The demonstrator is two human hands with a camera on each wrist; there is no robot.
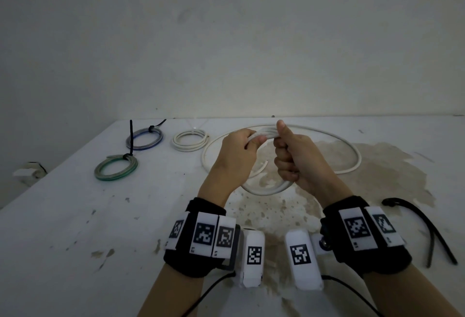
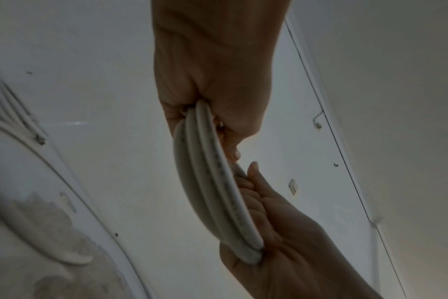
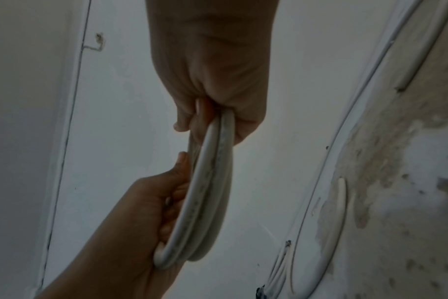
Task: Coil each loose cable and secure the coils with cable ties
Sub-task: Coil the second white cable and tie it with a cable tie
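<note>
I hold a partly wound white cable coil [image 1: 268,188] upright above the table. My left hand [image 1: 245,143] grips the coil's top strands, and my right hand [image 1: 286,158] is fisted round its right side, thumb up. The rest of this cable [image 1: 352,155] lies in a wide loose loop on the table behind my hands. In the left wrist view my left hand [image 2: 212,105] clasps several strands of the coil [image 2: 212,182]. In the right wrist view my right hand [image 3: 212,97] grips the same bundle [image 3: 207,192]. Black cable ties [image 1: 427,228] lie at the right.
Three tied coils rest at the back left of the white table [image 1: 75,216]: a blue one [image 1: 144,138], a green one [image 1: 115,168] and a small white one [image 1: 190,140]. A brownish stain [image 1: 377,178] covers the table's middle right. A wall stands behind.
</note>
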